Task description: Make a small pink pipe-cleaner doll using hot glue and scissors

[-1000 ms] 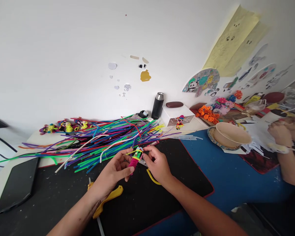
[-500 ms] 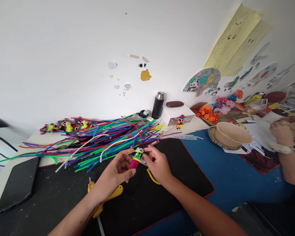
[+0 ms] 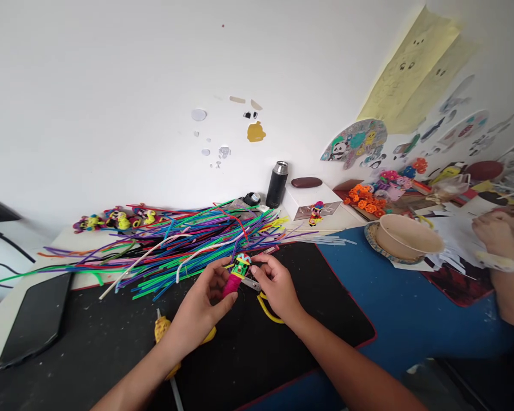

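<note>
A small pipe-cleaner doll (image 3: 232,283), with a magenta body and a green and yellow head, is held upright but tilted between my hands. My left hand (image 3: 209,297) closes around its body, with the thumb along the front. At the head, my right hand (image 3: 274,279) pinches the edge with thumb and forefinger; whether it grips a small part there I cannot make out. Under my right hand lies what looks like a pair of scissors (image 3: 252,284), metal blades and yellow handles partly hidden. A yellow glue gun (image 3: 161,329) lies beneath my left forearm, mostly covered.
A heap of coloured pipe cleaners (image 3: 205,240) spreads behind the black mat (image 3: 317,308). A phone-like black slab (image 3: 36,322) lies left. Behind stand a black flask (image 3: 277,185), a white box (image 3: 312,200) and a finished doll (image 3: 316,214). Right are a bowl (image 3: 406,237) and another person's hands (image 3: 494,234).
The doll has tilted slightly, and my left hand has shifted a little on its body. More of the scissors' metal shows. The whole view has drifted slightly.
</note>
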{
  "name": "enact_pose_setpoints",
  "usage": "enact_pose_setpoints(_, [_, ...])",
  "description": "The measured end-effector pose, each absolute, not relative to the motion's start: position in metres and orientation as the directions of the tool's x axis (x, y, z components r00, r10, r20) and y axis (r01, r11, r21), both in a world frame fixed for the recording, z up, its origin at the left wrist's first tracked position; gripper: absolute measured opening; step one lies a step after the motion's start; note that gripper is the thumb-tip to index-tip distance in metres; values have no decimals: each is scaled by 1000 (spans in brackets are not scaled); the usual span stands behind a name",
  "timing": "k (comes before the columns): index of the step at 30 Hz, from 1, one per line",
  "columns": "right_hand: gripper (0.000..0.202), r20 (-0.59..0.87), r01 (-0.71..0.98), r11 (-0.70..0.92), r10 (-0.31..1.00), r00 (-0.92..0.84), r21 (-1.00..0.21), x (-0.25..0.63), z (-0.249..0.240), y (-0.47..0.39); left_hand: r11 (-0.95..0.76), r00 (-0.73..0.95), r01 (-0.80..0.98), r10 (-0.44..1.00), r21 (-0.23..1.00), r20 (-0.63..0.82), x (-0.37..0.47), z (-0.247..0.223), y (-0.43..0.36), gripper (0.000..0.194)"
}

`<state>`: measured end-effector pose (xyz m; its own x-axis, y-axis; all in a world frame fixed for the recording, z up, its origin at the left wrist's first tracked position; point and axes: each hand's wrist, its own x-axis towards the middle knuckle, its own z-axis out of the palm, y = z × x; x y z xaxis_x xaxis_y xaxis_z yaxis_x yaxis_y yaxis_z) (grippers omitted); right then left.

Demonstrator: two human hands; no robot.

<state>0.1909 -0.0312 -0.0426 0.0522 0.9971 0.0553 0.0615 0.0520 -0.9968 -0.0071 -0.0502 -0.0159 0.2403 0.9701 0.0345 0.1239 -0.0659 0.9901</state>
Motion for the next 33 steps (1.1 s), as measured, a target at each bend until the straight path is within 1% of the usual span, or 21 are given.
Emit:
enact_pose_setpoints(5, [37,-32,-33,-30,998,54,-999,192,-47,-31,-140,234,204,968,969,90,-6,-16,-51,53])
enact_pose_setpoints(9, [42,-55,-104,-50,997,48,-993,190,-45,-30,-187,224,241,965,952,133,-4,-17,-52,50])
enact_pose_setpoints(13, [46,-74,-183,-67,997,31,-981,188,-39,-30,-222,213,279,963,934,165,-5,-17,-54,52])
enact_pose_setpoints(17, [48,-93,-204,-87,995,22,-975,187,-35,-31,-261,211,304,956,916,202,-6,-16,-55,56])
enact_pose_setpoints(22, [50,-124,-226,-119,992,9,-967,184,-32,-33,-299,216,354,948,886,233,-4,-11,-56,55])
enact_pose_setpoints(26, [51,-128,-252,-122,992,6,-960,183,-31,-33,-280,207,313,953,907,223,-4,-11,-56,54])
enact_pose_setpoints(29, [52,-129,-275,-122,992,10,-954,183,-31,-34,-245,190,247,961,938,201,-4,-12,-55,52])
enact_pose_setpoints(31, [52,-137,-286,-131,991,-1,-949,183,-32,-35,-181,179,154,972,971,153,-4,-11,-53,50])
enact_pose_setpoints(33, [51,-141,-283,-141,990,-20,-949,182,-35,-37,-80,174,22,982,997,75,-4,-9,-50,52])
